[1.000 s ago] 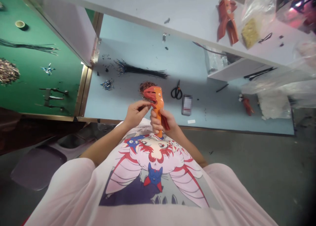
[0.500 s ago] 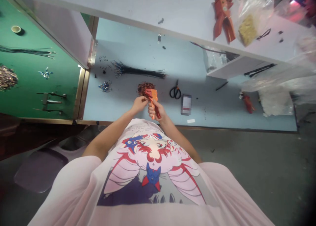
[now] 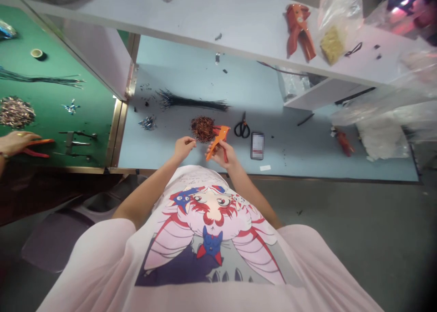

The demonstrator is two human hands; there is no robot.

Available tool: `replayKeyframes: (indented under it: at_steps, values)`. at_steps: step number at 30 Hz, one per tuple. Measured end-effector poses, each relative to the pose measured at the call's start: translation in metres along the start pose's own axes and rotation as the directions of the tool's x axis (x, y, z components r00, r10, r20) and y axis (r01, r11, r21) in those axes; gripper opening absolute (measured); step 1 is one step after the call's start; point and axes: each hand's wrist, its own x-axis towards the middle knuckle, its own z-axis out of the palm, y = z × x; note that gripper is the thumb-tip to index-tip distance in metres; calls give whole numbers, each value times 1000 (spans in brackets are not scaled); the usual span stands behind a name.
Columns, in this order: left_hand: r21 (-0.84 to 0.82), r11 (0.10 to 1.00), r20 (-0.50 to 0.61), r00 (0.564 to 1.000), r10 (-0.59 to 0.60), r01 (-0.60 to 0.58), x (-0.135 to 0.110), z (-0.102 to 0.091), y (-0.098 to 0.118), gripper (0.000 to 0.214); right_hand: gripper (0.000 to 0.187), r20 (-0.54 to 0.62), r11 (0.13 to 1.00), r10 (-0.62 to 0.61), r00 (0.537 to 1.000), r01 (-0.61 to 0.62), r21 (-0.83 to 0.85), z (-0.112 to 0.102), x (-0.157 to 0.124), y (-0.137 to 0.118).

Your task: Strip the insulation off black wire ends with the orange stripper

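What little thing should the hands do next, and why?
Perhaps bring the left hand closer to the orange tool. That hand's fingers look pinched together but apart from the tool, which the right hand holds. I can't tell if they hold anything.

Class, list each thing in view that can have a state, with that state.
Orange tool: held in right hand, handles spread
Left hand: fingertips pinched
Black scissors: blades look closed
Phone: face up, screen lit
Black wire bundle: left ends fanned
Upper red tool: handles spread
Co-worker's tool: handles spread
Copper-coloured pile: loosely heaped
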Motion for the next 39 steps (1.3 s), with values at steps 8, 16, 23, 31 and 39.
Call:
replayKeyframes:
  at_steps: [8,16,23,31,39]
  values:
    - [177,895,-75,901,428,-411,-85,-24,37,13,31,157,672,-437,886,438,-597,44,-64,17]
    - [157,796,124,812,571,-584,-117,-25,50,10,23,303,527,-441,845,517,-674,73,-90,22]
    - [101,829,388,789,476,-550,-123,-35,53,14,19,314,697,-297,902,429,-575,69,-100,9]
    - [-94,942,43,944,328,-323,-122,-41,61,10,25,378,605,-258,889,453,-654,64,-124,-12]
    - [187,766,-239,728,643,-615,-126,-53,78,5,37,432,582,-6,902,355,-732,57,-146,-15]
